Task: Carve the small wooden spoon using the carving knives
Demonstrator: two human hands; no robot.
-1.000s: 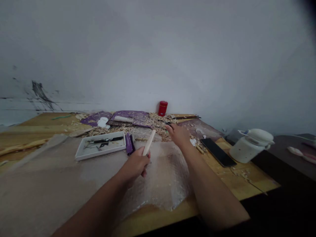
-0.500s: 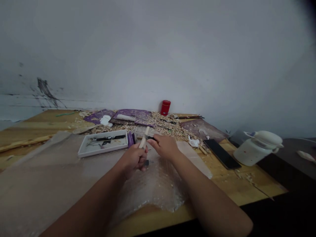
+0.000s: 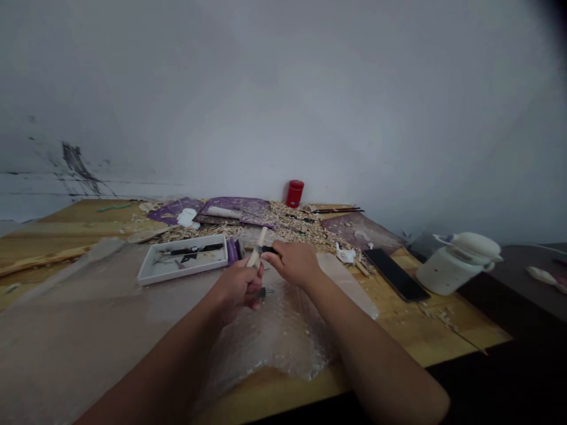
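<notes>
My left hand [image 3: 241,284] is closed round a pale piece of wood [image 3: 254,258], whose slim upper end points up and away from me. My right hand [image 3: 296,261] grips a small dark-handled carving knife [image 3: 268,250], its front end against the wood; the blade itself is hard to make out. Just below my left fingers shows a small dark tool [image 3: 264,293] with a thin metal tip; I cannot tell whether it lies on the sheet or is held. Both hands are above a clear bubble wrap sheet [image 3: 283,342].
Left of my hands are a white tray [image 3: 146,275] of small tools and a purple object [image 3: 232,251]. Wood shavings [image 3: 305,230] heap behind, near a red canister [image 3: 295,193]. To the right are a black phone [image 3: 396,275] and a white lidded jug [image 3: 445,268].
The dark knife has shifted slightly up and across the wood, and its dark part now covers more of the piece. The whole view has moved a little; both grips stay the same.
</notes>
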